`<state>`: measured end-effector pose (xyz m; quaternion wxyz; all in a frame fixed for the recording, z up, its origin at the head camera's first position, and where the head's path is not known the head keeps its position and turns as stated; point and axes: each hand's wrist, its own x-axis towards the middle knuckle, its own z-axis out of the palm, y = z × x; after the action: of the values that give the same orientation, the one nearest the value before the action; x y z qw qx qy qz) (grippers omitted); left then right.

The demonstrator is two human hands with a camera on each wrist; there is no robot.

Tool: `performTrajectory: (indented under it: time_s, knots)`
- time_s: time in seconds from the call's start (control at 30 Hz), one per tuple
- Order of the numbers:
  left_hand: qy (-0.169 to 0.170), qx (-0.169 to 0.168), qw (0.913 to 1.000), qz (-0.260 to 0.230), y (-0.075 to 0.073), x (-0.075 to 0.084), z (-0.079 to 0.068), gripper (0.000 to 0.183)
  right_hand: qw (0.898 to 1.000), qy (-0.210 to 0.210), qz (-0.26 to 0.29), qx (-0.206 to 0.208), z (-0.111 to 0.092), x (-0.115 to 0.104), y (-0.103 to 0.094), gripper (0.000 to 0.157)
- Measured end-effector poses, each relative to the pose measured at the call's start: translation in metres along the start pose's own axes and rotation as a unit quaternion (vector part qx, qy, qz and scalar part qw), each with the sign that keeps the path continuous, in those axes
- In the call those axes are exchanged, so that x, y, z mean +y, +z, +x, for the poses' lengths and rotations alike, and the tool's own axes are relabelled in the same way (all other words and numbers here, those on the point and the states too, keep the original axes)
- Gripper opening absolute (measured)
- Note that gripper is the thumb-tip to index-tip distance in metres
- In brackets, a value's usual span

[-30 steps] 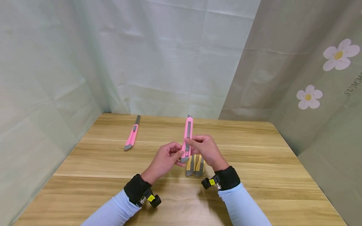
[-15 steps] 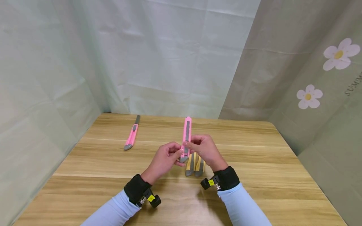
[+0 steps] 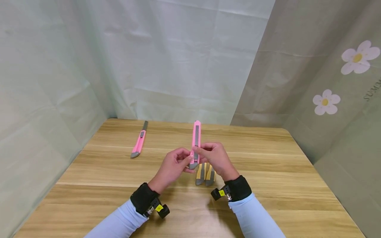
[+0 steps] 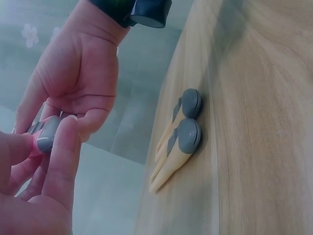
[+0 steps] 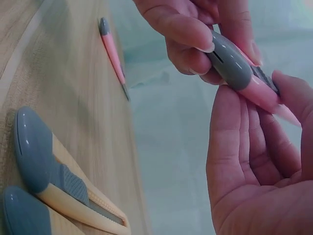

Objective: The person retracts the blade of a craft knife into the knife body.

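Observation:
A pink utility knife with a grey end cap is held up off the table, its tip pointing away from me. My left hand pinches its lower end near the cap. The right hand grips the body from the other side, thumb at the grey slider in the right wrist view. No blade shows beyond the tip. Below the hands lie two yellow utility knives side by side, their far ends hidden by my hands in the head view.
Another pink utility knife lies at the back left of the wooden table, grey blade extended. Pale curtains hang behind the table and along its sides.
A grey blade tip stuck out of the held pink knife a second ago; it has slid back inside the body. The right thumb shifted slightly, and both hands stay on the knife.

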<state>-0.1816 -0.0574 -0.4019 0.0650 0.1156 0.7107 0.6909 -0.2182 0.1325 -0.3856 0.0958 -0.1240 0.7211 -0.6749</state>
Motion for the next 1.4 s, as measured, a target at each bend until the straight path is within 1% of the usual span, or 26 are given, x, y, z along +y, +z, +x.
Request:
performTrajectory:
  time_s: [0.17, 0.37, 0.5, 0.73, 0.9, 1.2, 1.3, 1.4]
  knots:
    - [-0.001, 0.006, 1.0, 0.001, 0.0012, 0.0007, 0.0, 0.015, 1.0, 0.004, 0.0, 0.001, -0.0009, -0.0006, 0.0009, 0.034]
    - [0.001, 0.011, 0.9999, 0.004, 0.0018, 0.0, 0.0006, 0.018, 1.0, -0.005, -0.009, -0.002, -0.001, -0.0008, 0.0005, 0.032]
    - [-0.001, 0.014, 0.9999, 0.001, 0.0022, 0.0012, 0.0003, 0.014, 1.0, -0.005, -0.004, -0.003, -0.0013, -0.0012, 0.0006, 0.03]
    - [0.004, 0.013, 0.9998, -0.016, 0.0019, 0.0008, 0.0015, 0.012, 1.0, -0.015, 0.007, -0.01, 0.0001, 0.0034, 0.0004, 0.026]
    - [0.0, 0.012, 0.9998, -0.015, 0.0016, 0.0013, 0.0011, 0.012, 1.0, -0.017, 0.011, -0.013, 0.0008, 0.0051, 0.0003, 0.028]
    - [-0.004, 0.01, 0.9999, -0.013, 0.0019, 0.0028, 0.0002, 0.012, 1.0, -0.02, 0.006, -0.019, 0.0018, 0.0065, -0.0005, 0.026]
    - [-0.007, 0.005, 0.9999, -0.007, 0.0007, 0.0015, 0.0007, 0.012, 1.0, -0.014, 0.011, -0.021, 0.0015, 0.0067, 0.0001, 0.025]
    - [-0.015, -0.005, 0.9998, 0.008, -0.0007, -0.0014, 0.0017, 0.013, 0.999, 0.007, 0.022, -0.025, 0.0022, 0.0084, 0.0003, 0.028]
